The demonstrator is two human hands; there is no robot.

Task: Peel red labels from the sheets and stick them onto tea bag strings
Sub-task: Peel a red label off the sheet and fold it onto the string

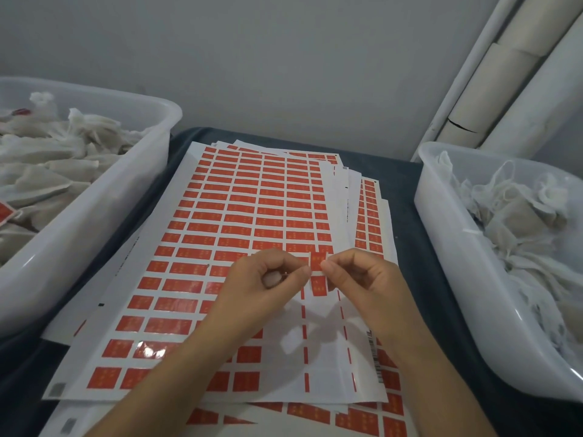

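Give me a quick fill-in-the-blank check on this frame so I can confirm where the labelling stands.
1. Both hands, the left hand and the right hand, pinch one ____ label between their fingers.
2. The label sheets lie on a dark ____.
3. The tub holding tea bags with red labels stands on the person's ____ side.
4. Bare backing shows near the top sheet's ____ edge.

Answers: red; tray; left; right

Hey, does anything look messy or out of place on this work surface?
Only the label sheets: the stack is fanned unevenly, lower sheets jutting out at the right and bottom edges. Both hands, left hand and right hand, pinch one red label. Nothing spilled or damaged.
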